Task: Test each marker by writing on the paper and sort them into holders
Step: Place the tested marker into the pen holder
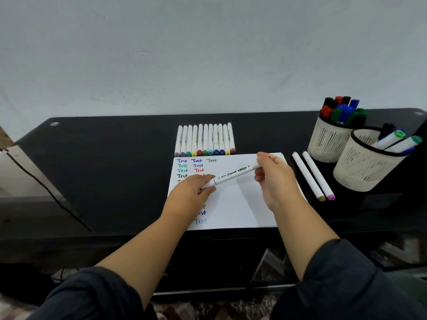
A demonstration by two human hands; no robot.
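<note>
Left hand [193, 189] and right hand [273, 175] pinch opposite ends of white marker [233, 175], held slantwise just above paper [242, 204]. Row of markers [204, 140] lies beyond paper; two markers [312, 176] beside holders [346, 155] at right

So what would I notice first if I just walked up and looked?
Probably the white marker held at both ends by the left hand and right hand over the paper with colourful "Test" words. Next, the neat row of markers behind the paper, and two mesh holders full of pens at the right.
</note>
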